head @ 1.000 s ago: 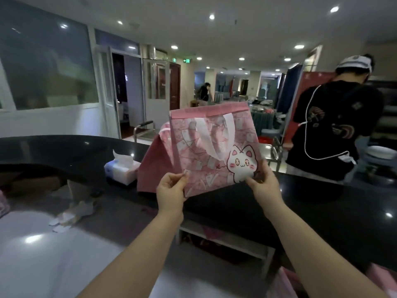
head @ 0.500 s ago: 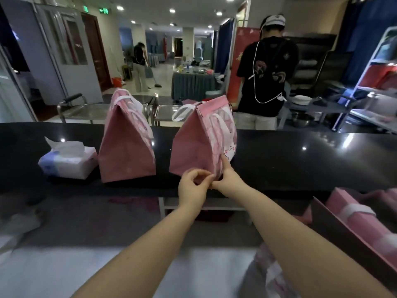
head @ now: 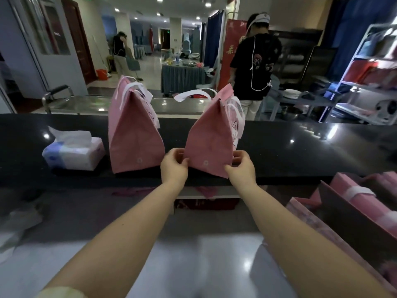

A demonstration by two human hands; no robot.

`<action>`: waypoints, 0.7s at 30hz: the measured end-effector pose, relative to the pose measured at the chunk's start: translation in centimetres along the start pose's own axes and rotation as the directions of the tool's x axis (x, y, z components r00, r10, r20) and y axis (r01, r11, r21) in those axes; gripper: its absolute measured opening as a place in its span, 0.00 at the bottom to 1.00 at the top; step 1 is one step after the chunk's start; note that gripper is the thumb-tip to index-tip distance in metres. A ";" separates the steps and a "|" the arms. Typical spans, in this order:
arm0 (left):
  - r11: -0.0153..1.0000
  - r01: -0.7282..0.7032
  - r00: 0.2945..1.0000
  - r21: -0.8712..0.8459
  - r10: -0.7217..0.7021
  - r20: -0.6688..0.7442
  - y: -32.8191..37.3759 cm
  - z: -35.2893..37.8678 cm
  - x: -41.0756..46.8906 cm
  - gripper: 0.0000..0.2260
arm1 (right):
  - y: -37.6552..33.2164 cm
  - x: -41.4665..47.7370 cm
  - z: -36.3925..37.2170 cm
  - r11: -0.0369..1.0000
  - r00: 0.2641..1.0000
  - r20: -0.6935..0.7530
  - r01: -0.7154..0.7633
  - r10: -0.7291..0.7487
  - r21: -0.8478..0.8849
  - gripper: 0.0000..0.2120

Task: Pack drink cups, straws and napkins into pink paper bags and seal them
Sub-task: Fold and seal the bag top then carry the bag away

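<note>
Two pink bags are on the long black counter [head: 300, 147]. The person holds the right-hand pink bag [head: 209, 140] with both hands, low down near its bottom. The left hand [head: 174, 166] is at the bag's bottom left corner. Its thumb and fingers pinch the edge there. The right hand [head: 241, 168] is at the bottom right corner. Its fingers are curled round that edge too, with the thumb on the side that faces us. The bag sits right between the two hands. It leans a bit, with its top tipped to the right. I cannot tell if its bottom sits flat on the counter. Its top is folded shut, and white handles [head: 193, 94] stick up from it. A small round snap [head: 205, 162] shows on its side.

The other pink bag [head: 134, 136] stands up just to the left, not touching the hands. A tissue pack [head: 73, 151] lies further left. Flat pink bags [head: 354, 196] are stacked in a box at the right. A person in a black shirt [head: 255, 65] stands behind the counter.
</note>
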State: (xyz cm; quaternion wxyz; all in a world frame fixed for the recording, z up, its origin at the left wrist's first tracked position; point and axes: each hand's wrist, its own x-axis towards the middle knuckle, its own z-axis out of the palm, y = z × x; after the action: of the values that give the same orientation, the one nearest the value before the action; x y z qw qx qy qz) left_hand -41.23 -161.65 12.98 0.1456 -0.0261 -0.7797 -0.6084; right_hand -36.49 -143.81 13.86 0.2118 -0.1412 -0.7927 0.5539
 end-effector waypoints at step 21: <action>0.994 0.059 0.979 0.094 -0.039 -0.201 -2.5 -9.1 1.5 0.06 | -3.4 1.1 8.0 1.000 0.970 0.244 -0.008 0.002 0.025 0.05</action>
State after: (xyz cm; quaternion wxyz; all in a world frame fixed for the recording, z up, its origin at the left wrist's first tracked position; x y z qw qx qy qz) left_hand -41.41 -171.19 13.03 0.2090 0.0615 -0.7909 -0.5719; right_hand -41.41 -151.03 14.87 0.1133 -0.0715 -0.8051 0.5778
